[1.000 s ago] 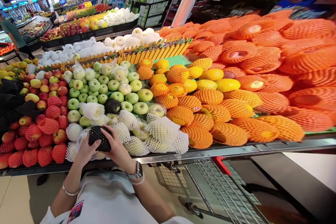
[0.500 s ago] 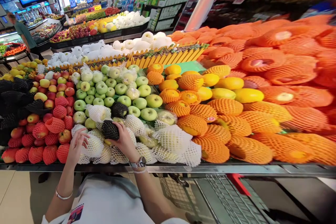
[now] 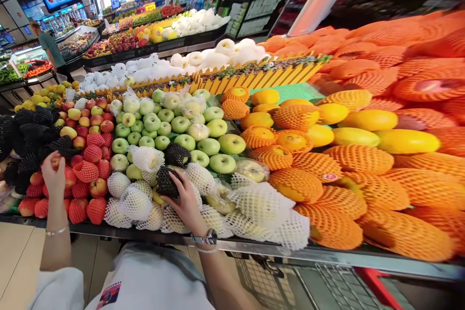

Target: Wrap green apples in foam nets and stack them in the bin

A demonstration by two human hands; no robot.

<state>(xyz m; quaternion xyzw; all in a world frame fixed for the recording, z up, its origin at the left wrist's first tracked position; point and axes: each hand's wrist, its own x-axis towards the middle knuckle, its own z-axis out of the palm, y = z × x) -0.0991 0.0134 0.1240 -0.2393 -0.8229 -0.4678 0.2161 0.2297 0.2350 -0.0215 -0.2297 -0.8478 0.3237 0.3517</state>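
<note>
Left forearm (image 3: pixel 56 249) extending nearly straight ahead, left hand (image 3: pixel 54 174) with fingers bent inward, right forearm (image 3: pixel 220 266) slanting forward and leftward, right hand (image 3: pixel 186 198) well apart from the left, with the back uppermost, fingers and thumb curved in a grasp.

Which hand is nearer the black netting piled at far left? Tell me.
Left. The left hand is near the right edge of the black netting; the right hand is well to its right, on a black-netted fruit.
</note>
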